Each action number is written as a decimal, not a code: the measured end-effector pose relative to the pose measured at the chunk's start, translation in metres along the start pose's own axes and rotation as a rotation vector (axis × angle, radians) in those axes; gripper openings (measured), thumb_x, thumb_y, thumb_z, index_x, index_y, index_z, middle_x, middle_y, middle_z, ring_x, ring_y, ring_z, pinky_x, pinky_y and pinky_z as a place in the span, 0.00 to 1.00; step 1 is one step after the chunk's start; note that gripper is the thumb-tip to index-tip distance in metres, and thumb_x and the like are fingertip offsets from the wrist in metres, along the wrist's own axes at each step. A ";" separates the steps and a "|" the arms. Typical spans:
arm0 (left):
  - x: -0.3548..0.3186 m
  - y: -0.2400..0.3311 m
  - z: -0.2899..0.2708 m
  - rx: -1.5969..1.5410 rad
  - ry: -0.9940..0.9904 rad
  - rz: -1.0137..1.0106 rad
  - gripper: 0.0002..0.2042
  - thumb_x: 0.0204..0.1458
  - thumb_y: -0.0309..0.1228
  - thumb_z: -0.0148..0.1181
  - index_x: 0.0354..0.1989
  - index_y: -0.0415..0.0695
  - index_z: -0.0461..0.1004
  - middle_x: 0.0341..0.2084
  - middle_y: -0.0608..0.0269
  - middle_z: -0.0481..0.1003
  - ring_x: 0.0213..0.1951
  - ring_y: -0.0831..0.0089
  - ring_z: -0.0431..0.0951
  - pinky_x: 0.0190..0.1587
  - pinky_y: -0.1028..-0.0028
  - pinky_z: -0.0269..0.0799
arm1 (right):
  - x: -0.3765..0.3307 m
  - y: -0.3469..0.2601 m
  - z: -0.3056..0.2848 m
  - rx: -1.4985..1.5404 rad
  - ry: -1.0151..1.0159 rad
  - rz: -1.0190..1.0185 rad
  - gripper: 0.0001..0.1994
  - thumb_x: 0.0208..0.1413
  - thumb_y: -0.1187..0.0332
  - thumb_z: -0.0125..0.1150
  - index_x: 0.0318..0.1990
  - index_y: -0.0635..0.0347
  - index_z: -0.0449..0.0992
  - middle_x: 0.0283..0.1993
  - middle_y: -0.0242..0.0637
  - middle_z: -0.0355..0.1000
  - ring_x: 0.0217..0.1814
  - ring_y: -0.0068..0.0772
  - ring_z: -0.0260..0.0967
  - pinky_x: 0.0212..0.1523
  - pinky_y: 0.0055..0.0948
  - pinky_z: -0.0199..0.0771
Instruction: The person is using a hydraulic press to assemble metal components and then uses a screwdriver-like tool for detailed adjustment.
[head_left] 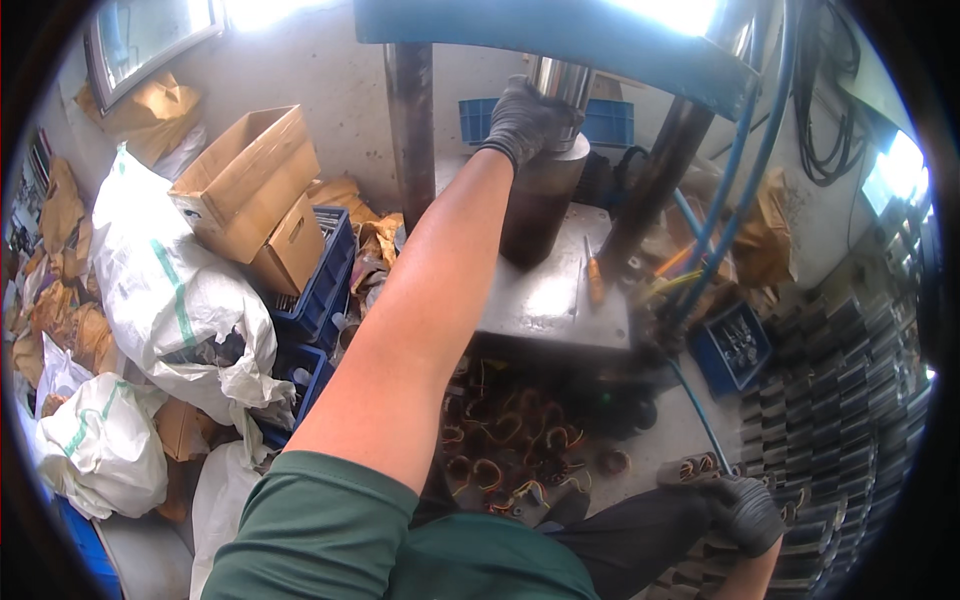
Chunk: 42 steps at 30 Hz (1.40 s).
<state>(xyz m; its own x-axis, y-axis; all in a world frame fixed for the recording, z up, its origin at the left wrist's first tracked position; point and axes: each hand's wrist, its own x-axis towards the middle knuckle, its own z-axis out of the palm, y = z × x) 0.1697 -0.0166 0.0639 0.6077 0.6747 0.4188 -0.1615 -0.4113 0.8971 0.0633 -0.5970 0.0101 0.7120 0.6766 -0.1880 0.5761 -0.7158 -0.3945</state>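
My left hand (527, 122), in a dark grey glove, reaches up under the blue crossbeam of a press (560, 35). Its fingers curl against a shiny metal cylinder (563, 82), which stands over a thick dark round block (532, 222) with a bright top. That block rests on the press's steel plate (540, 300). Low on the right, my right hand (748, 515), gloved in black, is closed beside my knee. A thin blue rod or hose (700, 410) runs down to it; its grip is hidden. Beside its fingers is a small brownish round part (690, 469).
A screwdriver with an orange handle (595, 280) lies on the plate. Several wound copper-coloured rings (520, 430) lie below. Metal parts (830, 430) are stacked at right near a blue bin (735, 345). White sacks (170, 290) and cardboard boxes (250, 185) crowd the left. Blue hoses (745, 190) hang right.
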 end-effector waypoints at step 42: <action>-0.020 0.018 0.007 0.122 0.032 0.107 0.45 0.38 0.45 0.78 0.64 0.36 0.62 0.56 0.39 0.74 0.58 0.48 0.77 0.63 0.60 0.72 | 0.156 0.062 -0.119 0.243 0.886 -0.402 0.10 0.71 0.73 0.55 0.55 0.66 0.75 0.47 0.29 0.68 0.44 0.18 0.68 0.43 0.23 0.71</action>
<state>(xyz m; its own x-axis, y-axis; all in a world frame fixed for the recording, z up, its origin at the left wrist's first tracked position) 0.1602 -0.0416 0.0704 0.5671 0.6414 0.5168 -0.1272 -0.5516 0.8243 0.2581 -0.5560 0.0637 0.5816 0.4168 0.6986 0.8125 -0.3408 -0.4730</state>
